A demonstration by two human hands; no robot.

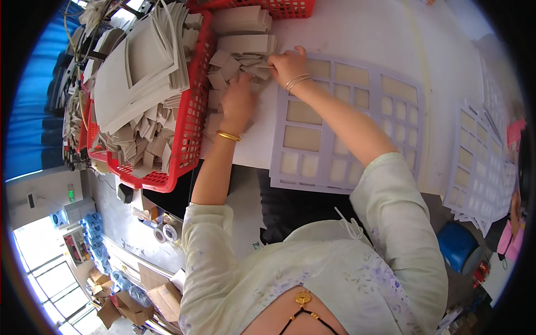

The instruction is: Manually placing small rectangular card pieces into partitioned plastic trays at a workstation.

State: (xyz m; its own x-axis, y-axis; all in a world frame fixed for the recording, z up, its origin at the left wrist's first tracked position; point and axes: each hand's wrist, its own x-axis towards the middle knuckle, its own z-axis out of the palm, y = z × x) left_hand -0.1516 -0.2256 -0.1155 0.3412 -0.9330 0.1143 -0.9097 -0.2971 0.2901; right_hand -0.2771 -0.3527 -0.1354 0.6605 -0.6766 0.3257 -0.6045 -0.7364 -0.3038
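Left hand [240, 101]: slightly blurred, fingers pointing forward; left forearm [213, 174] reaching nearly straight ahead. Right hand [288, 67]: farther forward, fingers bent; right forearm [352, 121] slanting inward

Workshop, card pieces [228, 68], red crate [194, 109], worktable [357, 28]

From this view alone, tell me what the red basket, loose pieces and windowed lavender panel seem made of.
Red basket: likely moulded plastic, smooth with slight sheen; regular holes pierce its wall.
Loose pieces: apparently matte grey-beige paperboard; flat, stiff, cleanly cut.
Windowed lavender panel: smooth, matte; neat cut-outs suggest card or plastic, unclear which.
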